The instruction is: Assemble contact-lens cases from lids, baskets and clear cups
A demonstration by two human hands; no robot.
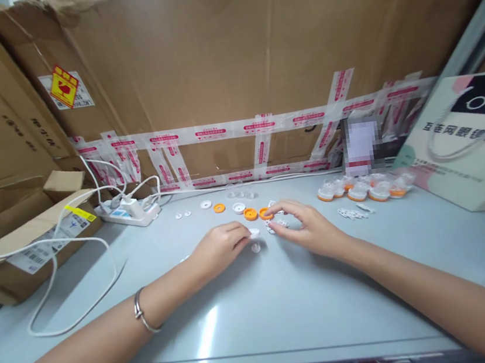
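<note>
White plastic piece (255,233) is sitting pinched in the fingertips of the left hand (221,246), just above the desk (241,317); that grip is closing on its edge. A clear round part (256,248) is lying just below it. The right hand (308,229) is holding its grip open, thumb and fingers spreading apart, over an orange ring (266,213) and small white perforated parts (281,222); whether a fingertip is touching them is unclear. More orange and white rings are lying beyond the hands, and clear-topped orange items (358,191) are clustering to the right.

At the right, a pale paper bag (468,148) is showing a drawing of glasses and large Chinese characters, including "眼镜超市". On the big cardboard box (209,50) behind, a red-and-yellow sticker (64,86) is showing a broken-glass symbol, covering part of an upside-down label starting "LM". Red-printed tape (218,131) is crossing the box, its lettering too small to read. At left, an open carton (31,231) is bearing a blurred label beside a white power strip (129,212).
</note>
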